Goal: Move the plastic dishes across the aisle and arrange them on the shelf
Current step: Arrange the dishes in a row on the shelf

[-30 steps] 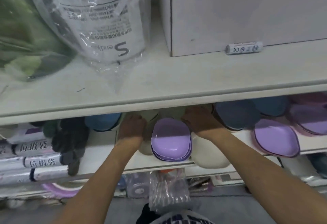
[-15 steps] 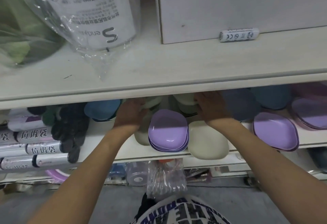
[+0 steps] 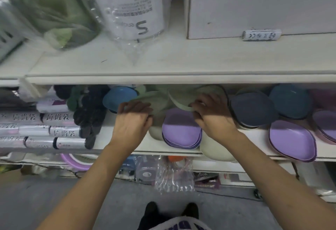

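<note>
— Two bare forearms reach up from below; what do the hands hold?

— Left hand (image 3: 133, 119) grips a pale green plastic dish (image 3: 154, 100); right hand (image 3: 212, 115) pinches another pale green dish's rim (image 3: 181, 103).

— Where?

— Over the white middle shelf (image 3: 116, 142), behind stacked purple oval plastic dishes (image 3: 180, 131), under the upper board.

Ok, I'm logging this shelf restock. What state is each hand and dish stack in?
Left hand: grips green dishes.
Right hand: fingers pinch a green dish rim.
Purple stack: nested, on the shelf between the hands.
Cream dish: overhangs the shelf edge.
Navy stack: leaning.
</note>
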### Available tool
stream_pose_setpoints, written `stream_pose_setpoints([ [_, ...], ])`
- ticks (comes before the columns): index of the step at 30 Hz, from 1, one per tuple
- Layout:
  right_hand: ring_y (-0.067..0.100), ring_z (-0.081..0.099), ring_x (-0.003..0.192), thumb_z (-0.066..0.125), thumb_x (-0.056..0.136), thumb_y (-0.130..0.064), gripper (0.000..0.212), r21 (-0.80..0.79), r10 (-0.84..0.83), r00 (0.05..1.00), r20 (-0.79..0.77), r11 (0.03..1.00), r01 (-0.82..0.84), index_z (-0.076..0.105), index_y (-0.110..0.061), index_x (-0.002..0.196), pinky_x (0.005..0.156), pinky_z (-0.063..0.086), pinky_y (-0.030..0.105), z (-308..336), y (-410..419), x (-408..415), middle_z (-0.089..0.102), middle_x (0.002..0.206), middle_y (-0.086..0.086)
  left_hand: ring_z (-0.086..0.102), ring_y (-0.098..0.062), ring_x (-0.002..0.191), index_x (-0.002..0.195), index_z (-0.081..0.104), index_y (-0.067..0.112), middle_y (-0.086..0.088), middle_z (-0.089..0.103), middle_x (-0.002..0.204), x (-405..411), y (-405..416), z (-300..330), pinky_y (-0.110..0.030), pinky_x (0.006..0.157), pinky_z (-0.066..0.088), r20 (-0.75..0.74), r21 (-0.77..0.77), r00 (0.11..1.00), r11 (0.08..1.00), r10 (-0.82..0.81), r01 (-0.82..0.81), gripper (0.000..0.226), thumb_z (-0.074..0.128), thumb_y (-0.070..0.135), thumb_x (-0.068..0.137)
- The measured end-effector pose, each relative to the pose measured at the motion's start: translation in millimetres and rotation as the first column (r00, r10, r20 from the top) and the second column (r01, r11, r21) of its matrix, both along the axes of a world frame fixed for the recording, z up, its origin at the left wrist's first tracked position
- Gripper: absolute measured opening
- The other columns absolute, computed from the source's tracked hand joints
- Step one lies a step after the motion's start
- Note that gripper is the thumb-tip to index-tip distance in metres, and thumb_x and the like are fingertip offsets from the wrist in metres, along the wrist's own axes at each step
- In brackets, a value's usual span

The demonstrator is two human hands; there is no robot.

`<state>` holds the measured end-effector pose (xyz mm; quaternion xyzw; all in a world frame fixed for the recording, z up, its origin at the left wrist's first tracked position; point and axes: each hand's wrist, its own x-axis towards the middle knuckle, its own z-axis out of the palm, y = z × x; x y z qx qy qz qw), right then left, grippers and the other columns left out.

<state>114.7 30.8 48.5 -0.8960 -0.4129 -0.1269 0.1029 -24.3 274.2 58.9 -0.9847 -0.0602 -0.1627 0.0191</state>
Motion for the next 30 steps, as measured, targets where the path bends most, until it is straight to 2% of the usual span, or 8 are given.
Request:
stream_pose_setpoints([
  [3, 0.036, 0.058, 0.101, 0.066, 0.083, -0.022, 0.022, -0.084, 0.025, 0.998, -0.064, 0.996, -0.031, 0.068, -0.021, 0.105, 0.089, 0.049, 0.043, 11, 23, -24, 0.063, 0.108, 0.007, 0.065, -0.028, 0.103, 0.089, 0.076, 0.022, 0.003, 0.075, 0.11, -32, 12, 4, -0.044, 0.089, 0.041, 0.06, -0.005, 0.998, 0.999, 0.033, -0.033, 0.023, 0.055, 0.028, 0.091],
  [7, 0.038, 0.064, 0.094, 0.036, 0.093, -0.043, 0.033, -0.107, 0.067, 0.99, -0.128, 0.991, -0.08, 0.06, -0.031, 0.113, 0.08, 0.054, 0.05, 25, 70, -68, 0.064, 0.107, 0.003, 0.063, -0.026, 0.108, 0.09, 0.077, 0.019, 0.001, 0.073, 0.114, -88, 45, 12, -0.045, 0.092, 0.04, 0.124, -0.01, 0.987, 0.995, 0.098, -0.097, 0.019, 0.059, 0.026, 0.09],
  [11, 0.029, 0.053, 0.101, 0.07, 0.085, -0.026, 0.02, 0.067, 0.297, 0.952, 0.079, 0.951, -0.303, 0.068, -0.027, 0.104, 0.082, 0.036, 0.042, 32, 141, -134, 0.059, 0.11, 0.0, 0.062, -0.027, 0.112, 0.091, 0.076, 0.018, -0.001, 0.072, 0.118, -180, 96, 18, -0.046, 0.093, 0.04, 0.133, -0.032, 0.96, 0.969, 0.248, -0.246, 0.017, 0.061, 0.025, 0.087],
  [14, 0.026, 0.051, 0.099, 0.075, 0.083, -0.022, 0.022, 0.121, 0.448, 0.887, 0.113, 0.88, -0.46, 0.07, -0.027, 0.104, 0.083, 0.035, 0.042, 33, 217, -203, 0.057, 0.109, -0.003, 0.062, -0.026, 0.112, 0.088, 0.075, 0.02, 0.0, 0.071, 0.119, -278, 139, 21, -0.045, 0.091, 0.041, 0.16, -0.067, 0.914, 0.928, 0.373, -0.367, 0.015, 0.06, 0.024, 0.088],
  [20, 0.025, 0.051, 0.1, 0.08, 0.077, -0.021, 0.033, 0.179, 0.701, 0.704, 0.114, 0.683, -0.708, 0.07, -0.026, 0.108, 0.083, 0.036, 0.041, 38, 375, -377, 0.057, 0.11, -0.001, 0.063, -0.026, 0.11, 0.086, 0.072, 0.02, 0.001, 0.071, 0.12, -492, 220, 32, -0.045, 0.09, 0.041, 0.244, -0.069, 0.751, 0.784, 0.613, -0.617, 0.005, 0.068, 0.019, 0.088],
  [24, 0.025, 0.051, 0.098, 0.074, 0.081, -0.025, 0.025, 0.179, 0.812, 0.574, 0.105, 0.552, -0.814, 0.069, -0.029, 0.106, 0.082, 0.032, 0.039, 44, 466, -485, 0.058, 0.109, -0.003, 0.064, -0.024, 0.11, 0.089, 0.073, 0.021, 0.003, 0.071, 0.12, -611, 261, 40, -0.046, 0.092, 0.041, 0.264, -0.097, 0.612, 0.651, 0.746, -0.752, 0.009, 0.077, 0.015, 0.084],
  [27, 0.026, 0.053, 0.1, 0.075, 0.078, -0.023, 0.029, 0.164, 0.872, 0.477, 0.11, 0.457, -0.874, 0.067, -0.03, 0.106, 0.084, 0.04, 0.044, 39, 531, -549, 0.058, 0.111, -0.003, 0.064, -0.025, 0.11, 0.089, 0.072, 0.022, 0.003, 0.071, 0.119, -678, 294, 37, -0.046, 0.092, 0.042, 0.286, -0.111, 0.517, 0.564, 0.807, -0.819, 0.006, 0.071, 0.017, 0.087],
  [30, 0.027, 0.053, 0.101, 0.071, 0.081, -0.021, 0.028, 0.167, 0.922, 0.369, 0.114, 0.349, -0.922, 0.067, -0.029, 0.107, 0.084, 0.039, 0.044, 31, 595, -597, 0.058, 0.112, -0.002, 0.065, -0.026, 0.11, 0.09, 0.073, 0.022, 0.003, 0.071, 0.12, -726, 328, 28, -0.046, 0.09, 0.043, 0.275, -0.14, 0.423, 0.471, 0.864, -0.871, 0.009, 0.065, 0.022, 0.086],
])
